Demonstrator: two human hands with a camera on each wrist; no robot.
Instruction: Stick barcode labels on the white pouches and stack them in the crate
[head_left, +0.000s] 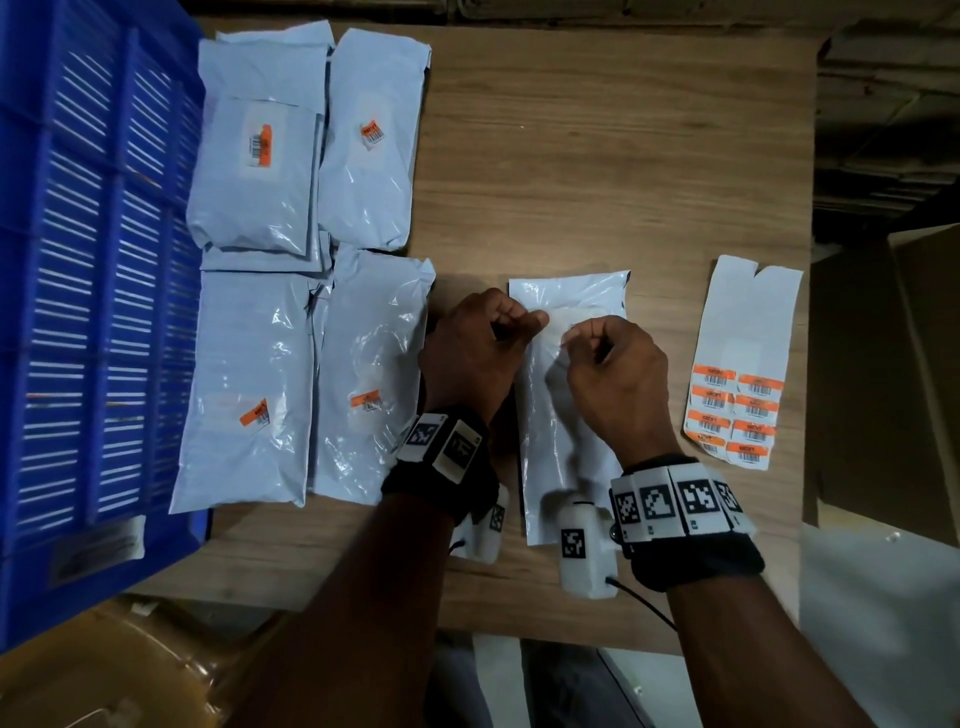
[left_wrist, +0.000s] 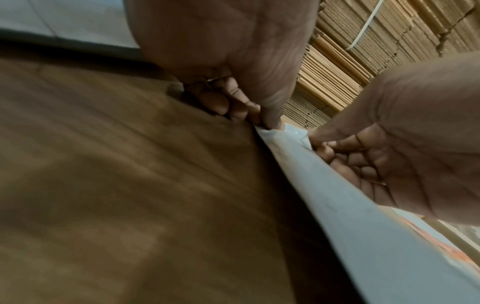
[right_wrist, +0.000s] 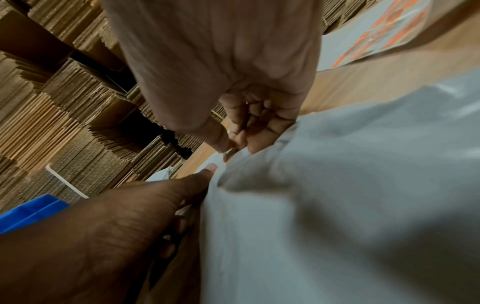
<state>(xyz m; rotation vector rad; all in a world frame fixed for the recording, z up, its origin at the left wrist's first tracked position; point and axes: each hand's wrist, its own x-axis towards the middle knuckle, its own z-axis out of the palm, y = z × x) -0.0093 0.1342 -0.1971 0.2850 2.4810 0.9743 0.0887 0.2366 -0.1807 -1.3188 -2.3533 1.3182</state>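
A white pouch lies lengthwise on the wooden table in front of me. My left hand pinches its left edge near the top, thumb on top and fingers curled beside it. My right hand is over the pouch's upper part, its thumb and forefinger pinching a small label against the plastic; most of the label is hidden. To the right lies the label sheet with several orange barcode labels. Several labelled pouches lie to the left, beside the blue crate.
The blue crate stands along the table's left edge. An open cardboard box sits off the table's right side. Stacks of flat cardboard rise behind the table. Bare wood shows beyond the pouch toward the far edge.
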